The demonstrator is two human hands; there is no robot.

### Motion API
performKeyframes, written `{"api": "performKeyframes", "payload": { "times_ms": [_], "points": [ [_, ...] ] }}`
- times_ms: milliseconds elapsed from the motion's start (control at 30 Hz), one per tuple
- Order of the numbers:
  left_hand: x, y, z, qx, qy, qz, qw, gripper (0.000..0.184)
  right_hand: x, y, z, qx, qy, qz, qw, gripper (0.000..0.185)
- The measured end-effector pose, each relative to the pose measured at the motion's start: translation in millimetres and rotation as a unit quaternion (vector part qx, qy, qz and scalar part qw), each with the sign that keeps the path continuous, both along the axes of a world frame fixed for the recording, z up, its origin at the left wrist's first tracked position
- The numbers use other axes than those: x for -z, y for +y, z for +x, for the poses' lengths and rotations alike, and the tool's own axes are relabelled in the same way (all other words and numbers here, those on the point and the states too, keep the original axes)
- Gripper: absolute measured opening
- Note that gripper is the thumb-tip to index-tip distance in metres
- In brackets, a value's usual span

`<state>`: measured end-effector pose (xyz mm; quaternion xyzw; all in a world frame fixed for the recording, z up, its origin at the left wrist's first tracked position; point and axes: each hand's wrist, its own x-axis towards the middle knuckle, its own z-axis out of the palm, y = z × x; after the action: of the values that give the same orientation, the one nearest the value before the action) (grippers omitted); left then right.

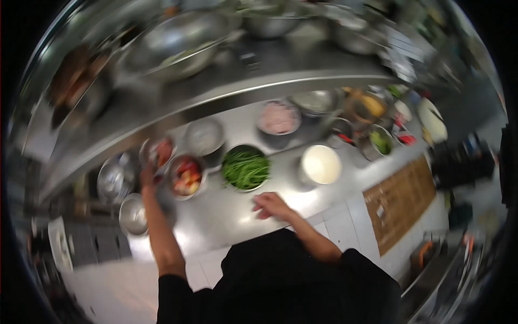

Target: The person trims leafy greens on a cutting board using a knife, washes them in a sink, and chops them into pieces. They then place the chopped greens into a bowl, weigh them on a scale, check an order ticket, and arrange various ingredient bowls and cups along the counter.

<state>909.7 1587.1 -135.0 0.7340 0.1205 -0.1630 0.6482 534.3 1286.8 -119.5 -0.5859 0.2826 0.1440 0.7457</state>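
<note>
My left hand is at the near edge of a steel bowl holding reddish meat. Its fingers are blurred, and I cannot make out whether they grip the rim. Just right of it sits a bowl of red and yellow cut pieces, perhaps vegetables. My right hand hovers over the front of the steel counter, with nothing visible in its loosely bent, parted fingers. Beyond it stands a bowl of long green cut vegetables. A white tub with pale contents is to its right.
Metal bowls stand at the left end. Behind are a bowl of pale pink meat and a bowl with clear contents. A steel shelf with large bowls overhangs the back. Containers crowd the right, beyond a brown board.
</note>
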Motion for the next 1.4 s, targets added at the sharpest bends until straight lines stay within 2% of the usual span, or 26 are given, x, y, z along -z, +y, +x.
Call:
{"api": "performKeyframes", "payload": {
  "times_ms": [33,100,133,167,200,267,300,333,400,533,733,767,867,933,1000,1033,1133,1200,1267,1300,1333,1400],
  "points": [
    [20.0,7.1,16.1,0.023,-0.002,-0.027,0.999,0.05,10.3,5.9,4.1,0.061,0.006,0.025,0.998,0.046],
    [16.3,-1.6,20.8,0.016,-0.022,-0.049,0.998,0.029,17.7,14.6,16.4,0.179,-0.006,0.065,0.982,0.046],
    [9.4,-7.4,18.4,-0.007,-0.026,-0.048,0.998,0.026,18.8,18.0,22.8,0.233,-0.023,0.082,0.969,0.044],
    [9.6,-8.1,19.8,0.005,-0.045,-0.04,0.998,0.023,23.2,17.8,29.0,0.291,-0.039,0.104,0.95,0.033],
    [9.9,-10.0,21.8,0.014,-0.051,-0.044,0.998,0.023,30.7,15.9,34.0,0.298,-0.047,0.102,0.948,0.033],
    [13.3,-7.7,24.6,0.005,-0.06,-0.049,0.997,0.023,35.9,14.9,42.9,0.352,-0.112,0.081,0.926,0.02],
    [15.6,-6.5,26.8,-0.001,-0.065,-0.047,0.997,0.025,32.8,11.4,46.5,0.373,-0.09,0.05,0.922,0.015],
    [18.6,-3.2,27.2,-0.005,-0.069,-0.047,0.996,0.025,30.0,11.0,44.4,0.369,-0.094,0.052,0.923,0.015],
    [18.5,-0.5,28.2,-0.04,-0.075,-0.052,0.995,0.028,19.1,0.0,40.2,0.342,-0.079,-0.032,0.936,0.017],
    [-3.7,5.9,21.8,-0.079,-0.088,-0.108,0.987,0.028,-1.3,-26.1,19.6,0.3,-0.041,-0.029,0.953,0.019],
    [-37.0,11.0,9.8,-0.094,-0.136,-0.095,0.982,0.025,-1.0,-26.0,20.8,0.267,-0.066,-0.012,0.961,0.019],
    [-49.2,10.9,3.4,-0.101,-0.123,-0.05,0.986,0.022,-2.7,-27.3,21.2,0.264,-0.071,-0.015,0.962,0.018],
    [-93.7,15.5,-41.2,-0.084,-0.141,-0.058,0.985,0.021,-18.0,-35.1,14.0,0.267,-0.067,-0.001,0.961,0.018],
    [-106.8,19.7,-67.9,-0.118,-0.139,-0.071,0.981,0.017,-12.0,-38.0,15.6,0.266,-0.071,-0.007,0.961,0.018],
    [-119.5,24.9,-98.4,-0.122,-0.174,-0.09,0.973,0.011,-9.8,-39.5,21.9,0.25,-0.115,-0.064,0.959,0.019],
    [-125.1,31.0,-112.7,-0.095,-0.173,-0.057,0.979,0.008,-15.4,-41.2,24.3,0.239,-0.114,-0.074,0.961,0.018],
    [-152.8,19.5,-171.1,-0.119,-0.192,-0.079,0.971,0.006,-17.1,-48.4,32.6,0.217,-0.113,-0.08,0.966,0.018],
    [-152.8,20.7,-207.3,-0.132,-0.178,-0.097,0.97,0.008,-18.2,-58.6,33.8,0.197,-0.109,-0.066,0.972,0.017],
    [-139.1,26.0,-245.2,-0.175,-0.169,-0.048,0.969,0.007,-18.5,-71.0,32.7,0.152,-0.099,-0.09,0.979,0.016],
    [-125.2,36.2,-260.5,-0.159,-0.146,-0.026,0.976,0.011,-19.9,-73.1,33.5,0.147,-0.118,-0.058,0.98,0.015],
    [-132.4,19.6,-279.2,-0.183,-0.123,-0.055,0.974,0.016,-22.0,-76.0,32.5,0.147,-0.134,-0.024,0.98,0.014],
    [-121.5,13.4,-309.9,-0.174,-0.125,-0.004,0.977,0.018,-27.6,-82.0,29.0,0.115,-0.148,-0.012,0.982,0.015]
  ]
}}
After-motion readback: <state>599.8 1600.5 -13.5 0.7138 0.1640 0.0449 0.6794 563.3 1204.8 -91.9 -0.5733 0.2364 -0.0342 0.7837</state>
